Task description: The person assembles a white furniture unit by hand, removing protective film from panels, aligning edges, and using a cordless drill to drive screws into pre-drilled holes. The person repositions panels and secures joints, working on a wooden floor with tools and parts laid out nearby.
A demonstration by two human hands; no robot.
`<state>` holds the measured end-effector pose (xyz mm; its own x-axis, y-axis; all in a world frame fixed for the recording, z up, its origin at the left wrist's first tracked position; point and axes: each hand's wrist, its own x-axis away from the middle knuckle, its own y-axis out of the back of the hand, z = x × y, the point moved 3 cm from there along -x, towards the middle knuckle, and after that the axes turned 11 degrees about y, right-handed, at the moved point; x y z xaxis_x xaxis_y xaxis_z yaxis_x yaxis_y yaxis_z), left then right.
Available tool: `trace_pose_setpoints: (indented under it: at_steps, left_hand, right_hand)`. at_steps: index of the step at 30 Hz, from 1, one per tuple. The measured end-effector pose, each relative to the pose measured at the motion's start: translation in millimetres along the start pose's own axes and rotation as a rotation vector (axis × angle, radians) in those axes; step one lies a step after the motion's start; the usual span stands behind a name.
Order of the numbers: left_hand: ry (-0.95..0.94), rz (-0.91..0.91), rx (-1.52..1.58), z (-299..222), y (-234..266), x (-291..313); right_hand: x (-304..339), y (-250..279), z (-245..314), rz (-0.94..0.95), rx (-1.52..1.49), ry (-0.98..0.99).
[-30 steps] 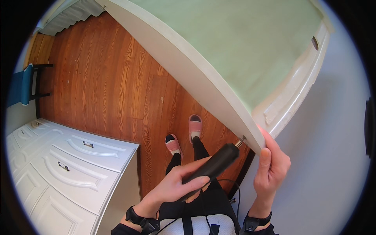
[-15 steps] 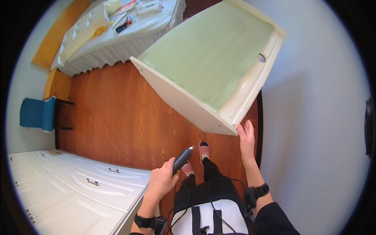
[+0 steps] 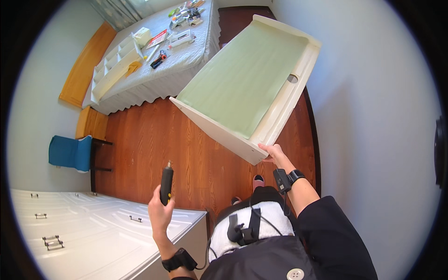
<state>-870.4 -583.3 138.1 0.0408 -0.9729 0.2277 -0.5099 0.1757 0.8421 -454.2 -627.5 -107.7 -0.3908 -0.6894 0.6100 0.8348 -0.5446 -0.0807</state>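
Our left hand (image 3: pixel 161 212) has drawn its gripped black electric screwdriver (image 3: pixel 166 185) away from the cream drawer (image 3: pixel 247 84), now lifted higher and farther out, above our right hand (image 3: pixel 275 154) clasping its corner.

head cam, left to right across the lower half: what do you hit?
White dresser → blue chair → left hand gripping a black electric screwdriver → right hand holding a cream drawer → grey wall.
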Motion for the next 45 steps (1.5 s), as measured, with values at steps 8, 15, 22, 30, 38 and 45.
trace_pose_setpoints:
  at_steps: [8,15,22,30,38,45]
  left_hand:
    - [0.161,-0.121,0.86,-39.1,25.7,5.0]
    - [0.107,-0.312,1.225,-25.6,44.6,-11.9]
    - [0.306,-0.304,1.182,-0.8,65.1,-84.3]
    - [0.244,-0.343,1.164,43.2,130.2,-271.9]
    - [0.174,-0.158,1.085,59.3,188.8,-440.8]
    - [0.107,-0.037,1.054,19.6,173.8,-540.1]
  right_hand:
    - [0.0,8.8,2.6,0.104,0.053,-0.044]
    - [8.2,6.9,4.7,0.079,0.023,-0.243]
    - [8.1,15.0,1.2,0.108,-0.018,-0.238]
    - [48.9,5.3,-5.8,-0.318,-0.187,-0.131]
    - [53.4,-145.2,21.1,-0.648,-1.242,-0.049]
    - [-31.1,-249.5,69.7,-0.58,-1.22,-0.122]
